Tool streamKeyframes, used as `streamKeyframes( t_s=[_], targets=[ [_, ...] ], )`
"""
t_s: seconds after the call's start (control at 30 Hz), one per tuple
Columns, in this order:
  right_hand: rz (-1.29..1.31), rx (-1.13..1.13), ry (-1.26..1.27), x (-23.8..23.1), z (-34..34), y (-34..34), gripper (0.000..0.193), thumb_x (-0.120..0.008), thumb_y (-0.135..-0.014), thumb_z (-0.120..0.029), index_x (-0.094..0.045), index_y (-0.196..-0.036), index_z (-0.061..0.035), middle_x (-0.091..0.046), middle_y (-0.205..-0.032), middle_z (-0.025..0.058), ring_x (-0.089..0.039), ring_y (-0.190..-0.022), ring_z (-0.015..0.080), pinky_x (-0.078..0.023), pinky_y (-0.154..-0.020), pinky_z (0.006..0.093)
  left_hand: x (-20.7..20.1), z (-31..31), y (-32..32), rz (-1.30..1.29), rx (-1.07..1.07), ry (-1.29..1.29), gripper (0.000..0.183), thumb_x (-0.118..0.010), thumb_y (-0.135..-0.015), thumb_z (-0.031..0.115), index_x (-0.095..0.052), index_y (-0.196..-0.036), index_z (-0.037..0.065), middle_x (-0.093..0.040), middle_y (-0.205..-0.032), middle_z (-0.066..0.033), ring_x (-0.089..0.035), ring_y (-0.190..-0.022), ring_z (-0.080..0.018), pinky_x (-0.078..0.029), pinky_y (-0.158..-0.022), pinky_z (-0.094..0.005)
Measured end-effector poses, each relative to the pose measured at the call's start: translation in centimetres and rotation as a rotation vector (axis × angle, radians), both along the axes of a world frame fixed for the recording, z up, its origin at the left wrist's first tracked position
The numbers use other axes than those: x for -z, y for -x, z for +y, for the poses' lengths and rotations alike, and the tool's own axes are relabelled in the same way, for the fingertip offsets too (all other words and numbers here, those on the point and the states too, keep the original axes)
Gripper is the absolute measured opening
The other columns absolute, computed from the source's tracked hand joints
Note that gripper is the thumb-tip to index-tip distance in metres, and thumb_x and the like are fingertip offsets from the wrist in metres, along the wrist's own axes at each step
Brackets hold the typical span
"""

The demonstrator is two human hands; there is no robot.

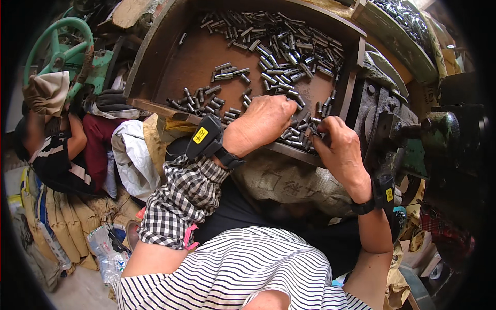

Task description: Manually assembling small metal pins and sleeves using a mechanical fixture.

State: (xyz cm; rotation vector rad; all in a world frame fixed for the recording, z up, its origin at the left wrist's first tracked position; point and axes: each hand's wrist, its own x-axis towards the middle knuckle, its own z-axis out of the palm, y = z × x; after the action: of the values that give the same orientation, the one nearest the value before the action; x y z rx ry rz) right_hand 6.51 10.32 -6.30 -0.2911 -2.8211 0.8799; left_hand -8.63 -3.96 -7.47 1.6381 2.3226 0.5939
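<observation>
Many short, shiny metal cylinders (pixel 281 54) lie loose in a shallow wooden tray (pixel 356 72) with a brown bottom. My left hand (pixel 266 121) reaches over the tray's near edge, its fingers curled down among the cylinders. Its fingertips are mostly hidden, so what they hold cannot be made out. To its right, my right hand (pixel 340 147) bends over the near right corner. Thumb and fingers there close around small metal cylinders (pixel 311 128), partly covered by the fingers. Below the hands, more cylinders (pixel 294 137) lie against the near wall.
Dark, greasy machinery (pixel 413 129) stands close on the right. A green handwheel (pixel 57 51) is at the far left, near another person (pixel 57 139). A second box of metal parts (pixel 403 20) is at the back right. Sacking (pixel 294 183) hangs below the tray.
</observation>
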Motion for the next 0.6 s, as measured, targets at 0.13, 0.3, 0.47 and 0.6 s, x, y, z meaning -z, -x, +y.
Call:
streamKeyframes(
  t_s=[0.13,0.3,0.47,0.6],
  targets=[
    [0.148,0.049,0.185,0.52,0.31,-0.5,0.021,-0.067,-0.074,-0.003,-0.051,-0.086,0.0013,-0.058,-0.081,0.0167,-0.06,-0.072,0.035,-0.047,-0.062,0.0393,-0.35,0.08,0.16,0.103,-0.055,0.056,0.022,-0.067,-0.077,0.016,-0.052,-0.087,0.003,-0.059,-0.082,-0.0142,-0.06,-0.08,-0.0349,-0.049,-0.068,-0.044],
    [0.179,0.045,0.23,0.36,0.52,-0.42,0.02,-0.066,-0.075,-0.002,-0.051,-0.086,0.0013,-0.058,-0.078,0.0168,-0.06,-0.071,0.0345,-0.047,-0.06,0.0378,-0.22,-0.29,0.4,0.238,-0.049,0.184,0.021,-0.066,-0.078,0.016,-0.053,-0.085,0.002,-0.059,-0.077,-0.0152,-0.061,-0.076,-0.0349,-0.05,-0.067,-0.0431],
    [0.168,0.046,0.257,0.37,0.36,-0.47,0.021,-0.067,-0.073,-0.001,-0.051,-0.087,0.0015,-0.06,-0.08,0.017,-0.061,-0.071,0.0343,-0.049,-0.061,0.0367,0.01,-0.21,-0.05,0.343,-0.019,0.146,0.013,-0.06,-0.081,0.013,-0.053,-0.082,0.002,-0.06,-0.074,-0.0148,-0.063,-0.069,-0.0322,-0.052,-0.062,-0.0397],
    [0.209,0.045,0.271,0.63,0.12,-0.52,0.02,-0.068,-0.073,-0.001,-0.053,-0.087,0.0018,-0.062,-0.08,0.0171,-0.063,-0.071,0.0328,-0.05,-0.06,0.0343,-0.04,-0.36,0.09,0.392,0.027,0.161,0.007,-0.055,-0.082,0.008,-0.052,-0.08,0.003,-0.06,-0.074,-0.0139,-0.064,-0.065,-0.029,-0.052,-0.059,-0.0377]
  ],
)
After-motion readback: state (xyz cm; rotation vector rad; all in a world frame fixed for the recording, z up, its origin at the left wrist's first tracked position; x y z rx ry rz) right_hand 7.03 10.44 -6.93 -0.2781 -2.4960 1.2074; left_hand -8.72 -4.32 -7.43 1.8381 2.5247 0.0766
